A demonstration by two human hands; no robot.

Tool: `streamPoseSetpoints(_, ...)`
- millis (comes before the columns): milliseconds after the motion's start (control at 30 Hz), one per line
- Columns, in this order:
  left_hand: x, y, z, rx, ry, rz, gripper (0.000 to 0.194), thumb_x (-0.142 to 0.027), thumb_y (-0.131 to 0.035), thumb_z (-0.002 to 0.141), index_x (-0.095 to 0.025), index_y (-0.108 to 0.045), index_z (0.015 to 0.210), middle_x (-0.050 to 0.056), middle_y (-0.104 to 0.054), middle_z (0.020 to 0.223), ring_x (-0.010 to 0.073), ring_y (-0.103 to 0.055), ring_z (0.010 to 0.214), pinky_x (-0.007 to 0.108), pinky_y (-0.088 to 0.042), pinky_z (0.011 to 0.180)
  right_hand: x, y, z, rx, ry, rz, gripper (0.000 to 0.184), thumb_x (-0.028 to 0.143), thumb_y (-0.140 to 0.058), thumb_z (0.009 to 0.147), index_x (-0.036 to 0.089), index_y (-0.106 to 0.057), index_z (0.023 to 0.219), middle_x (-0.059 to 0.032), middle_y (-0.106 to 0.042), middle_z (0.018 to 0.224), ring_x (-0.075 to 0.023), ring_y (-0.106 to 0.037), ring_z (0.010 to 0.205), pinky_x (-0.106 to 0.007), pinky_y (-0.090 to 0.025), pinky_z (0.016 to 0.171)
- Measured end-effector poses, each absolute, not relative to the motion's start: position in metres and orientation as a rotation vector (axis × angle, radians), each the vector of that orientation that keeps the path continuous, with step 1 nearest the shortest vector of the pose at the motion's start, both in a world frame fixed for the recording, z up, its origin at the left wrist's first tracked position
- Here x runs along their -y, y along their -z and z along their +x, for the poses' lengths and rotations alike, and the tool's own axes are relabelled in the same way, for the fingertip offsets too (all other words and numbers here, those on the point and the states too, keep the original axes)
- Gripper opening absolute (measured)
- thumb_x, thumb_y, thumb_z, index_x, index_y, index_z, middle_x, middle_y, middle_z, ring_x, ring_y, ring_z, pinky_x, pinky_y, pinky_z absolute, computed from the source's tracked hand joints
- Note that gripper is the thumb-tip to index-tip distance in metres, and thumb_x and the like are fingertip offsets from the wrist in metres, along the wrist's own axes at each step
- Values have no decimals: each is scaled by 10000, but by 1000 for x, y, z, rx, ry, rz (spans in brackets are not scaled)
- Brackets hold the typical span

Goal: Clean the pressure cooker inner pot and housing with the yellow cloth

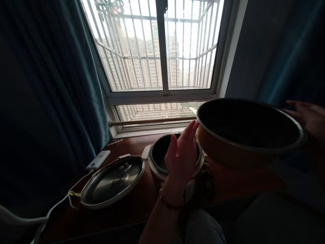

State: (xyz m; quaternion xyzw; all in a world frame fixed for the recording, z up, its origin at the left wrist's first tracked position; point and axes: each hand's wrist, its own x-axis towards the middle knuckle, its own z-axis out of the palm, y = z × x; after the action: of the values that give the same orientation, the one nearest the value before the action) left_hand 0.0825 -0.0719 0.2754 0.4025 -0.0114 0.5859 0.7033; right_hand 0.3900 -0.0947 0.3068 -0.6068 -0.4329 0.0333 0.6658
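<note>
A large round inner pot [243, 149], orange-brown outside and dark inside, hangs tilted in the air at the right. My right hand [308, 117] grips its far right rim, fingers reaching over the edge. My left hand [181, 157] is upright with its fingers stretched out and together. Its fingertips touch the pot's left wall. A bracelet sits on that wrist. Below and behind my left hand stands the cooker body [154, 162], its round well open and dark. The cooker's lid [113, 181] lies flat on the wooden sill to the left.
The dark wooden sill [132, 203] runs under a barred window [162, 51]. A white power bank [98, 160] with a white cable [58, 205] lies at the left. Teal curtains [50, 101] hang on both sides. A wooden rod [152, 121] crosses the lower window.
</note>
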Motion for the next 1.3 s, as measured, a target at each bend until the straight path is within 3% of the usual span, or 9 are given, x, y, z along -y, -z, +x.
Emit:
streamPoseSetpoints(100, 63, -282, 43, -69, -1421, 957, 730, -614, -191, 852, -56, -526, 1183, 158, -506, 1289, 256, -324, 1306, 389, -182, 1104, 56, -321, 331, 890, -247, -1194, 432, 402, -532, 820, 118, -557, 1145, -123, -648, 911, -145, -609, 697, -306, -462, 643)
streamPoseSetpoints(267, 50, -274, -7, -153, -1578, 961, 800, -669, -244, 820, -15, -497, 1204, 200, -463, 1319, 266, -305, 1312, 375, -179, 1106, -9, -303, 279, 918, -469, -1049, 333, 291, -591, 778, 69, -571, 1026, 13, -571, 659, -47, -502, 510, -177, -380, 490)
streamPoseSetpoints(600, 36, -226, -58, -118, -1589, 787, 829, -680, -291, 804, 0, -475, 1242, 213, -420, 1354, 254, -299, 1318, 306, -260, 1075, -42, -251, 229, 1025, -667, -980, 363, 404, -684, 684, 210, -567, 967, 15, -615, 663, -122, -583, 545, -213, -466, 466)
streamPoseSetpoints(933, 31, -198, -61, -174, -1577, 702, 825, -679, -313, 795, -1, -501, 1225, 228, -459, 1316, 287, -329, 1299, 367, -239, 1089, -47, -224, 229, 1010, -776, -1021, 460, 407, -731, 630, 217, -546, 1006, 5, -650, 692, -142, -614, 549, -233, -503, 471)
streamPoseSetpoints(1100, 35, -193, -60, -230, -1574, 693, 834, -685, -298, 795, 1, -506, 1221, 223, -470, 1309, 278, -354, 1286, 333, -210, 1099, -49, -212, 233, 1030, -811, -1030, 504, 412, -742, 621, 216, -535, 1036, -7, -674, 712, -157, -633, 577, -246, -517, 496)
streamPoseSetpoints(1300, 38, -185, -61, -234, -1533, 696, 825, -684, -288, 798, -16, -504, 1230, 220, -472, 1308, 281, -365, 1279, 336, -268, 1072, -47, -199, 236, 1062, -879, -1027, 518, 401, -742, 632, 223, -517, 1063, -10, -682, 740, -168, -648, 631, -257, -528, 549)
